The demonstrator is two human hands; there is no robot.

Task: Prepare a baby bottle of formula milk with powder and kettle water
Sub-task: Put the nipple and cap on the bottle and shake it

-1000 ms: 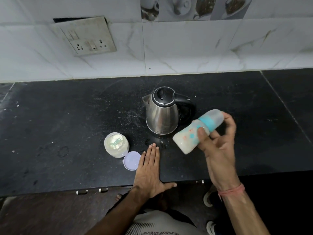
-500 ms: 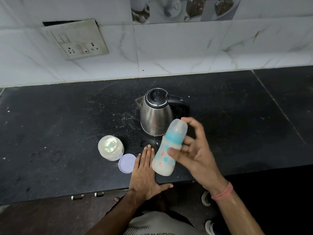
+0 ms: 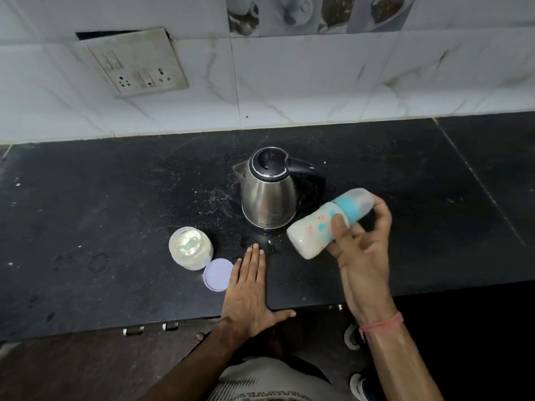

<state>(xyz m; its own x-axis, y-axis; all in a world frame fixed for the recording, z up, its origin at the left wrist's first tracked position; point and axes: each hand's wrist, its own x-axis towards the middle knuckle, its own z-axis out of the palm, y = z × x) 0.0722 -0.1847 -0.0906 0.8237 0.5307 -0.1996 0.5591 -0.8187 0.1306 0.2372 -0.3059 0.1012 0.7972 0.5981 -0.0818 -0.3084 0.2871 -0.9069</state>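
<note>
Gripping capped baby bottle of milky formula tilted in right hand, left hand flat, empty on black counter, beside steel kettle, open powder jar

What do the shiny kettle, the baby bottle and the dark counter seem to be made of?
The shiny kettle looks like brushed stainless steel, going by its grey reflections, with a glossy black lid and handle, probably plastic. The milky baby bottle with a turquoise collar, held in the right hand, seems to be translucent plastic. The black countertop looks like polished stone, likely granite, faintly speckled.
</note>
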